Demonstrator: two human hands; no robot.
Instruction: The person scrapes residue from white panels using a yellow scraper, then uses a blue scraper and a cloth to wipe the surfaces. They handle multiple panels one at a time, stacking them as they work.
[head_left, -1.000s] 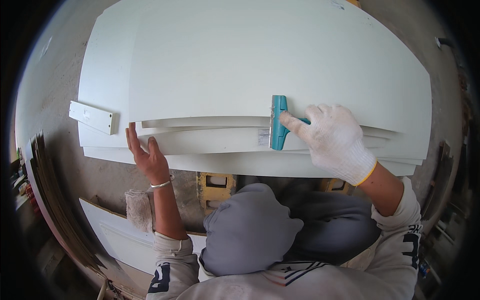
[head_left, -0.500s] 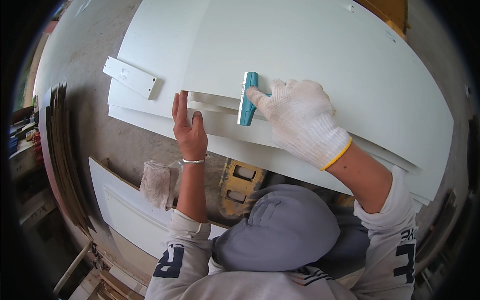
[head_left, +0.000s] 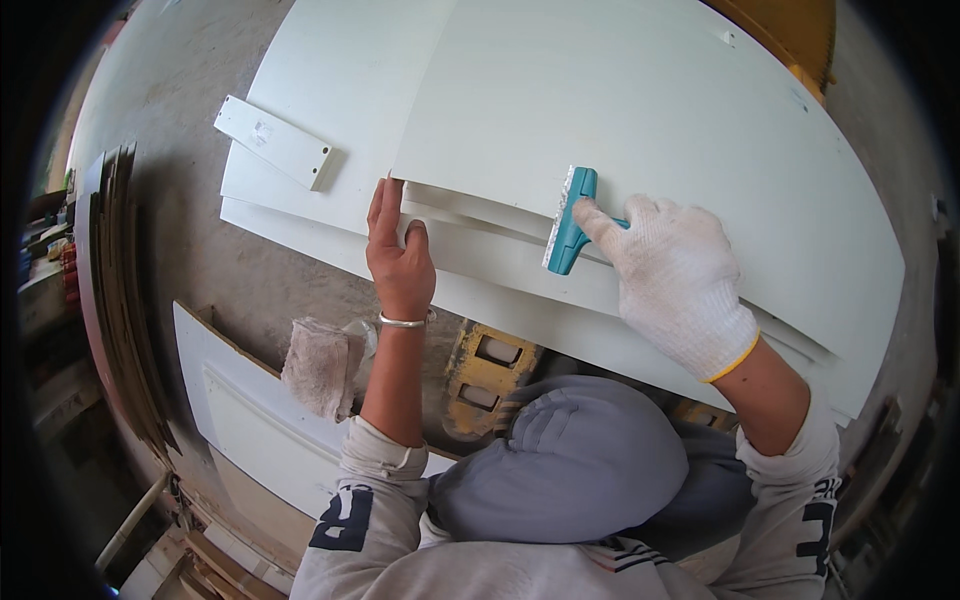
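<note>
At stacked white panels (head_left: 600, 90), teal scraper (head_left: 574, 222) gripped in gloved right hand (head_left: 683, 278); panel corner (head_left: 408, 166) touched by unclenched left hand (head_left: 402, 265).

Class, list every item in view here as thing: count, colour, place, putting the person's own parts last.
large panels: several, exact count unclear; white; stacked across the centre
scraper: one, teal, in the right hand, over the panels
small board: one, white, on the panels' left side
cloth: one, greyish pink, left of the left forearm
lower panel: at least one, white, lower left
holed block: at least one, yellow, by the knee
thin boards: several, brown, far left
pole: one, pale, lower left
glove: one, white with yellow hem, right hand
bracelet: one, silvery, left wrist
trousers: one pair, grey, lower centre
hands: two, left hand bare at the panel edge, right gloved
</note>
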